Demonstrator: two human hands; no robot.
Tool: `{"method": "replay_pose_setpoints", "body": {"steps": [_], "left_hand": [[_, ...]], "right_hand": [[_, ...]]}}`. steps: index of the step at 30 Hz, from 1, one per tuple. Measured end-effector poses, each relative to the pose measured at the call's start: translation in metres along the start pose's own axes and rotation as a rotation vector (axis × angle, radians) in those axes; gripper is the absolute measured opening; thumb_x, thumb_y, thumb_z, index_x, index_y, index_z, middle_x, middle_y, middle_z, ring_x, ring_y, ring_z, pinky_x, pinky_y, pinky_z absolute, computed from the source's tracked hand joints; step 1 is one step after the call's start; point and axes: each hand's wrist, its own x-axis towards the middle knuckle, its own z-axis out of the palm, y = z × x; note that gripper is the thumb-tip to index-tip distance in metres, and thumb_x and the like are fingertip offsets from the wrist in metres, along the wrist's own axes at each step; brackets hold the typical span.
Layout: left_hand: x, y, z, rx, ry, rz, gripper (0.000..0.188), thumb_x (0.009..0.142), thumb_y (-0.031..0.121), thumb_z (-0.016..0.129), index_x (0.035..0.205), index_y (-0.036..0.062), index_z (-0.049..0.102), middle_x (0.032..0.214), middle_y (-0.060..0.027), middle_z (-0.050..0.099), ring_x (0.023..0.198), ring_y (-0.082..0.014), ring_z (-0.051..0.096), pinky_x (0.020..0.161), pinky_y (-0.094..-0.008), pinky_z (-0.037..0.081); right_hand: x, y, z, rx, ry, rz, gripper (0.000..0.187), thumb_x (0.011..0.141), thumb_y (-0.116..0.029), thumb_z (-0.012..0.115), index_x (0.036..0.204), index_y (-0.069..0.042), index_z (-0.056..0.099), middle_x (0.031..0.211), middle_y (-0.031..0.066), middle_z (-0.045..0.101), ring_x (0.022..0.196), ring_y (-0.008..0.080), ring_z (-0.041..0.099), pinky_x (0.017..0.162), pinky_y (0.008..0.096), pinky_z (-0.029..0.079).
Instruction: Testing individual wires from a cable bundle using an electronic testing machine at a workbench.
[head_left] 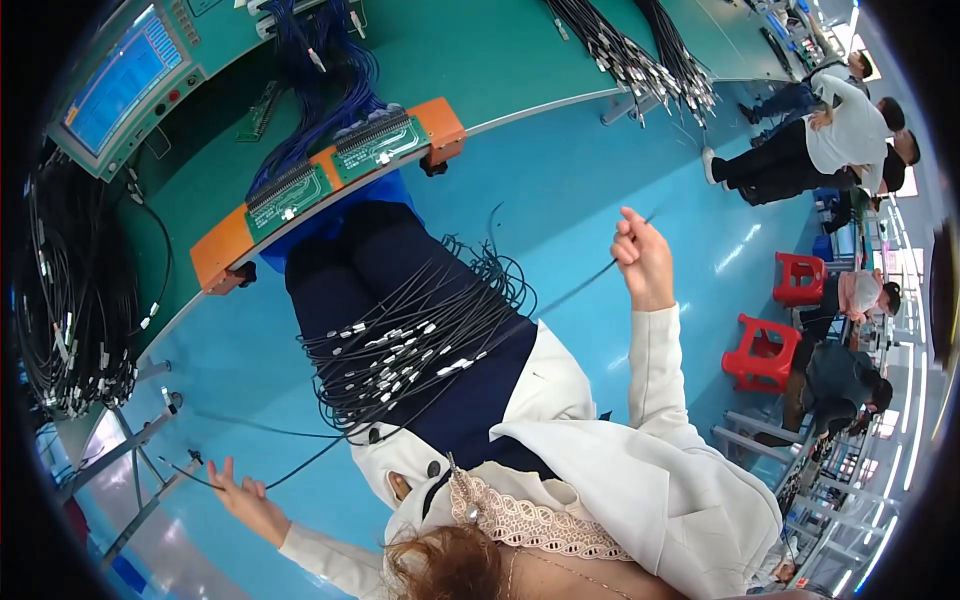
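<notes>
A bundle of thin black cables (430, 315) with white labels and connectors lies across my lap. Out to the left, my left hand (248, 503) holds a black cable (305, 463) that runs from the bundle and passes between its fingers. On the other side, my right hand (643, 258) is raised with its fingers closed on a thin black cable (590, 280). That cable stretches from the lap bundle, and a short end sticks out past the fingers. Both hands are well apart from the bench.
An orange fixture (437, 122) with green circuit boards (378, 146) and blue wires sits on the green bench edge. A screen instrument (130, 85) stands at left. Black cable bundles hang at left (80, 270) and far right (640, 55). Red stools (762, 353) and several people are at right.
</notes>
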Motion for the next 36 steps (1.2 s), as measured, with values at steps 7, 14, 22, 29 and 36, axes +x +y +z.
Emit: {"method": "replay_pose_setpoints", "body": {"steps": [7,14,22,29,36], "left_hand": [[0.036,-0.019,-0.057,-0.442,0.015,-0.070,0.043,0.098,0.032,0.045,0.131,0.0041,0.041,0.068,0.0013,0.035,0.052,-0.0060,0.026,0.044,-0.0205,0.024],[-0.017,0.068,0.061,-0.504,-0.622,-0.075,0.029,0.099,0.023,0.043,0.121,0.0045,0.044,0.064,0.0037,0.032,0.053,-0.0032,0.025,0.046,-0.0190,0.021],[-0.053,0.065,0.198,-0.433,-0.997,-0.098,0.023,0.101,0.022,0.036,0.103,0.0035,0.049,0.062,0.0030,0.036,0.050,-0.0038,0.026,0.046,-0.0202,0.025],[-0.064,0.070,0.236,-0.433,-0.934,-0.139,0.023,0.100,0.020,0.037,0.097,0.0025,0.052,0.059,0.0016,0.041,0.047,-0.0036,0.032,0.043,-0.0185,0.025],[-0.059,0.063,0.245,-0.477,-0.850,-0.123,0.022,0.100,0.019,0.038,0.093,0.0031,0.051,0.057,0.0016,0.042,0.047,-0.0033,0.032,0.042,-0.0185,0.025]], "right_hand": [[0.035,-0.029,-0.020,-0.044,0.109,-0.329,0.037,0.100,-0.031,0.037,0.114,0.003,0.047,0.064,0.0022,0.041,0.047,0.0071,0.026,0.042,0.0215,0.022],[-0.029,-0.001,0.120,-0.489,-0.519,-0.080,0.025,0.097,-0.023,0.045,0.107,-0.002,0.054,0.062,-0.0064,0.037,0.049,0.0017,0.027,0.041,0.0194,0.020],[-0.039,0.065,0.180,-0.305,-0.798,0.107,0.021,0.097,-0.015,0.044,0.109,0.000,0.053,0.059,-0.0069,0.033,0.047,0.0018,0.026,0.041,0.0193,0.021],[-0.045,0.077,0.193,-0.267,-0.589,0.097,0.018,0.096,-0.017,0.046,0.093,0.000,0.054,0.056,-0.0068,0.035,0.045,0.0004,0.025,0.039,0.0187,0.019],[-0.039,0.088,0.202,-0.303,-0.480,0.044,0.018,0.095,-0.019,0.051,0.094,-0.001,0.055,0.054,-0.0079,0.034,0.042,0.0004,0.025,0.037,0.0193,0.018]]}}
